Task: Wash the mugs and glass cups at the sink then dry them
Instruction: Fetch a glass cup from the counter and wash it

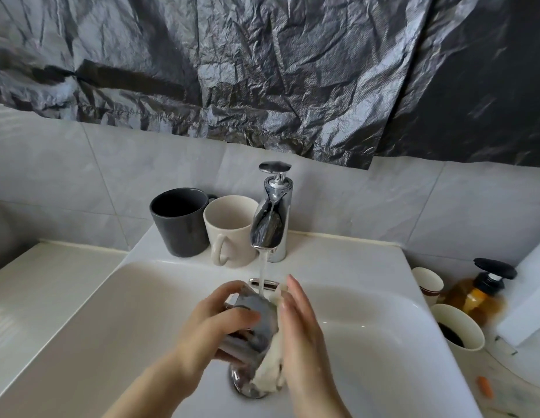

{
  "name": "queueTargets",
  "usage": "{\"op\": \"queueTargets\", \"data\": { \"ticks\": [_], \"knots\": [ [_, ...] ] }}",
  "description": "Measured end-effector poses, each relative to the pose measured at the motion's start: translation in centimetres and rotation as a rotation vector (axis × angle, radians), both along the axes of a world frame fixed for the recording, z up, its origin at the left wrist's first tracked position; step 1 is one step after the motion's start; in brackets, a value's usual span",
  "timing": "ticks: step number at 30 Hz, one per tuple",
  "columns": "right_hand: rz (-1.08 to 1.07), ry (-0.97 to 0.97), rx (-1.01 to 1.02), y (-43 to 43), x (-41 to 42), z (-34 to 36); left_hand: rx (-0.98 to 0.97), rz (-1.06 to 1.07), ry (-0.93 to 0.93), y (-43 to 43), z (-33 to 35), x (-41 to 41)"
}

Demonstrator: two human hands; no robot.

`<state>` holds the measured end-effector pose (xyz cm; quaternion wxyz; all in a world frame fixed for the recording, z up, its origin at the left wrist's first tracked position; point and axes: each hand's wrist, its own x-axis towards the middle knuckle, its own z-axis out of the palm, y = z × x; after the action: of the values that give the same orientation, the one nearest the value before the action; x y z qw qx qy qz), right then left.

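Your left hand (216, 324) curls its fingers (228, 289) round the clear glass cup (256, 324), under water from the chrome tap (268, 224) above the white sink (112, 312). Your right hand (298, 324), fingers straight, presses a pale cloth (270, 372) against it.

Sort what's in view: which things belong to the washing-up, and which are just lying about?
In the job: glass cup in the left hand, cloth under the right hand, running tap, sink, grey mug, cream mug.
Lying about, likely: amber pump bottle, black plastic sheet, striped cup, white cup beside it.
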<state>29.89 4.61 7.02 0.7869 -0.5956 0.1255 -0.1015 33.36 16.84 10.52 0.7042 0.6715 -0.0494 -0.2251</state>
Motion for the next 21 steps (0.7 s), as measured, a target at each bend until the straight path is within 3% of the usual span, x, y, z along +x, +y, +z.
{"op": "queueTargets", "data": {
  "ticks": [3, 5, 7, 10, 12, 17, 21],
  "knots": [
    [0.104, 0.177, 0.497, -1.1, 0.0, 0.7, -0.024, -0.007, 0.011, -0.1, -0.1, -0.2],
    [0.141, 0.262, 0.532, -0.8, -0.3, 0.8, -0.058, 0.063, -0.008, -0.5, -0.8, -0.2],
    [0.109, 0.254, 0.405, -0.4, -0.6, 0.7, -0.086, 0.162, 0.011, -0.8, -1.5, -0.2],
    [0.001, 0.127, -0.111, 0.2, -0.6, 0.1, -0.244, 0.302, 0.116, -1.1, -1.9, -0.2],
    [-0.022, 0.043, -0.335, 0.6, -1.0, 0.5, -0.284, 0.217, 0.18, -1.0, -1.4, -0.4],
    [-0.048, -0.096, -0.386, 0.7, -0.9, 1.0, -0.267, -0.071, 0.35, -0.8, -0.6, -1.0],
    [-0.131, -0.08, -0.447, 0.0, -1.1, 0.4, -0.125, -0.204, 0.399, -0.1, -1.3, -0.5]
  ]
}}
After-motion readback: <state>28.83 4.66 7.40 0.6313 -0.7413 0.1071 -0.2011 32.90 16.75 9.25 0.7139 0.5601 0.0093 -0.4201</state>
